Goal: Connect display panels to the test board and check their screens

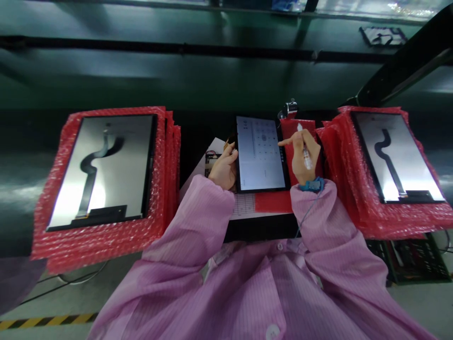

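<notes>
A lit display panel [260, 156] lies in front of me, showing a pale screen with rows of small icons or keys. My left hand [225, 166] grips its left edge, thumb near the front face and some fingers hidden. A slim, clear-and-white pen [306, 158] sits in my right hand [303, 153], whose index finger stretches to the panel's right edge. Red wrapping [274, 202] and a printed sheet [244, 206] show under the panel. By my left hand is a small circuit board [211, 158] with wires.
Stacks of red bubble wrap [170, 165] [357, 198] flank me, topped by a left screen panel [106, 165] and a right screen panel [398, 156] with ribbon cables. A metal clicker-like device [290, 107] stands behind. A black arm [399, 61] slants in at right; a crate [421, 259] sits below.
</notes>
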Demonstrator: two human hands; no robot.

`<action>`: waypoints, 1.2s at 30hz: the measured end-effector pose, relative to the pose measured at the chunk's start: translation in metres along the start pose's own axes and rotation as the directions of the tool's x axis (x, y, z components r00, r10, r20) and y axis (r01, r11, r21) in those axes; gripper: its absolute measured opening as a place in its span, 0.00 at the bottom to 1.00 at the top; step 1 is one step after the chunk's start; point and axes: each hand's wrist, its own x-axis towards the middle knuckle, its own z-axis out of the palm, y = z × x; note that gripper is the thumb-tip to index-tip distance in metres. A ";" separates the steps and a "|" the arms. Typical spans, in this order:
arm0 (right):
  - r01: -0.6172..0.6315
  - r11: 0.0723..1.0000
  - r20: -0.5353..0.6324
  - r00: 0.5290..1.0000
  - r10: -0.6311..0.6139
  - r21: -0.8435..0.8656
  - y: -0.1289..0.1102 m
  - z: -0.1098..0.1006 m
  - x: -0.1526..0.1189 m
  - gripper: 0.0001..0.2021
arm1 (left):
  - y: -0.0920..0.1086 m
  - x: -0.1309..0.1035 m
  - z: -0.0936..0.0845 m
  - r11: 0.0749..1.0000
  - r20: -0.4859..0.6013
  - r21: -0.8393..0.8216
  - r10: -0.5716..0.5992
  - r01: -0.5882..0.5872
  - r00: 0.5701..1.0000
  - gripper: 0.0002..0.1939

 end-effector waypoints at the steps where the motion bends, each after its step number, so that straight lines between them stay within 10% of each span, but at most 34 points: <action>1: -0.024 0.999 -0.039 0.999 0.025 0.043 0.000 0.000 0.001 0.24 | 0.001 -0.001 0.001 1.000 0.002 -0.001 0.000 0.000 1.000 0.19; 13: -0.088 0.994 -0.148 0.984 0.097 0.062 0.001 0.003 0.003 0.19 | 0.012 -0.001 -0.007 0.997 0.109 0.049 -0.064 0.059 0.992 0.21; 20: -0.118 0.976 -0.067 0.992 0.108 -0.183 0.019 -0.024 0.006 0.08 | 0.024 -0.005 -0.007 0.989 0.160 0.109 -0.115 0.098 0.980 0.19; 25: -0.044 0.894 -0.016 0.999 0.041 -0.446 0.040 -0.036 0.009 0.26 | 0.024 -0.006 -0.009 0.989 0.160 0.116 -0.112 0.094 0.981 0.19; 36: 0.038 0.920 0.161 0.987 0.028 -0.389 0.042 -0.027 0.005 0.12 | 0.028 0.005 -0.025 0.980 0.286 0.184 -0.125 0.073 0.950 0.20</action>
